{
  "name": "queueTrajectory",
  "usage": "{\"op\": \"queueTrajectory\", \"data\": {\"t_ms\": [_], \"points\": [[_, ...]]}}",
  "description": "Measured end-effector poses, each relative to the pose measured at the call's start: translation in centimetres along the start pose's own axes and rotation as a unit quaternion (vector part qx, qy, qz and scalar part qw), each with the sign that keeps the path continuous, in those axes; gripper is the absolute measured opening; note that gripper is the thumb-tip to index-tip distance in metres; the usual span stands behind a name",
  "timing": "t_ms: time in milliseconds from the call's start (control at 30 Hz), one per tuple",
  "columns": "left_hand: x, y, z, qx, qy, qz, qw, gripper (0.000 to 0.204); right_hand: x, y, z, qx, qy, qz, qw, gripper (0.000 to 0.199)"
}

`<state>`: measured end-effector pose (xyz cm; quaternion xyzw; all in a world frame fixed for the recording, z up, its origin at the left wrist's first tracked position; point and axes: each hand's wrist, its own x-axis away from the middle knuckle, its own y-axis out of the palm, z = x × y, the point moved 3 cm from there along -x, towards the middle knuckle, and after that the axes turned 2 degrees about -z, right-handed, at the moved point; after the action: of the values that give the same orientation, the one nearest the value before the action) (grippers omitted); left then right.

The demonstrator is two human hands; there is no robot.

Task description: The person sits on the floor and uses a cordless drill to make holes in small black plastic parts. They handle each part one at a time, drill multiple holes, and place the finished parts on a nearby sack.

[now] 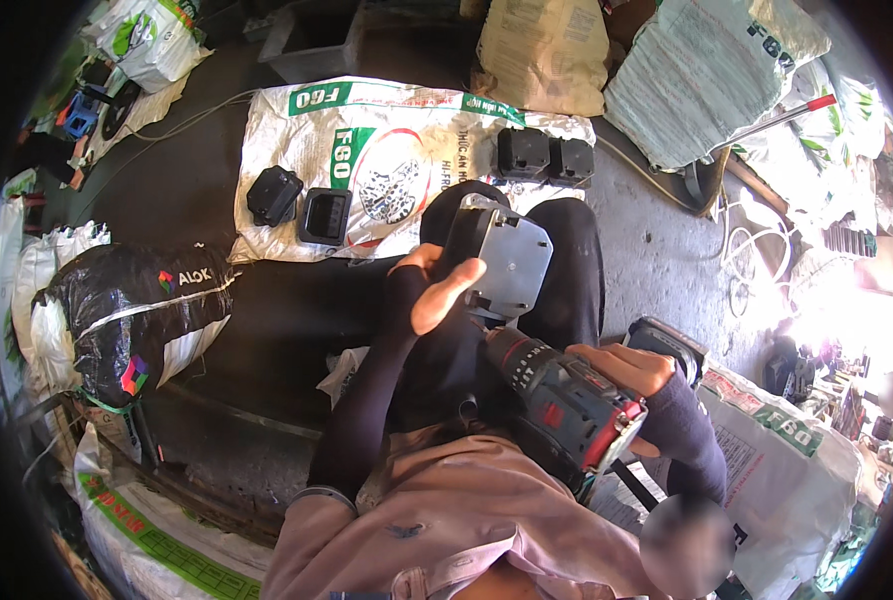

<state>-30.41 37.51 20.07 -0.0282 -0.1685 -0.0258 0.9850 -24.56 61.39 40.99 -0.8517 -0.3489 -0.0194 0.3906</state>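
Note:
My left hand (438,288) is closed round the side of a black box-shaped housing with a grey metal plate (514,262), held tilted above my knees. Small posts stand near the plate's corners. A red and dark cordless drill (566,395) is in my right hand (631,368), its chuck pointing up and left. Its bit reaches close to the housing's lower edge; whether they touch I cannot tell. Beyond my knees, on a white and green sack (286,120), lie two black housings on the left, one an open-faced housing (326,216), and two black housings (522,152) on the right.
A black-wrapped bundle (146,325) sits to my left. Behind the sack stand a grey bin (306,50) and a brown paper sack (541,55). White cable (756,245) coils on the floor at right, near a red-handled rod (818,103). Another printed sack (781,440) lies beside my right arm.

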Motion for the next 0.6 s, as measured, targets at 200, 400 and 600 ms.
{"op": "queueTrajectory", "data": {"t_ms": [200,400,600], "points": [[2.7,-3.4,0.8,0.48,-0.06,-0.016,0.875,0.025,0.7,1.0,0.9,-0.094,0.006,0.064,0.994,0.067],[3.3,-0.7,3.9,0.593,-0.051,-0.087,0.799,0.033,-0.2,2.8,1.7,-0.11,-0.047,0.104,0.987,0.061],[3.1,0.7,5.0,0.592,-0.064,-0.094,0.798,0.029,0.1,3.0,1.9,-0.109,-0.049,0.148,0.982,0.054]]}}
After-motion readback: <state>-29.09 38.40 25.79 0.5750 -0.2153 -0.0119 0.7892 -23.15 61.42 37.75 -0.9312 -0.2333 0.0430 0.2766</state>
